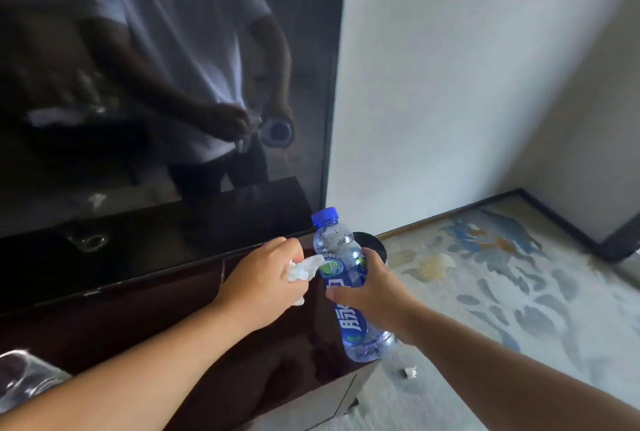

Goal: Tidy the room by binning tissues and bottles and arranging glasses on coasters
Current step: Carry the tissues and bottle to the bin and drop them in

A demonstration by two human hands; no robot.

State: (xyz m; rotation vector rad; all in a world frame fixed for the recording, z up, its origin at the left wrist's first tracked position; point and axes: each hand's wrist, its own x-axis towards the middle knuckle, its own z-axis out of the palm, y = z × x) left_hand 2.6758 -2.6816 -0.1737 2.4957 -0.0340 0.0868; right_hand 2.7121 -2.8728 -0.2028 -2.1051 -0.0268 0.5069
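My right hand grips a clear plastic bottle with a blue cap and blue label, holding it tilted above the right end of the dark cabinet top. My left hand is closed around a crumpled white tissue, just left of the bottle and almost touching it. Behind the bottle, a round black bin stands on the floor beyond the cabinet's end, mostly hidden. A small scrap of tissue lies on the carpet near the cabinet corner. A clear glass sits at the lower left edge.
A large dark TV screen fills the upper left and reflects a person. The glossy dark cabinet runs below it. A patterned carpet covers the floor to the right, bounded by pale walls.
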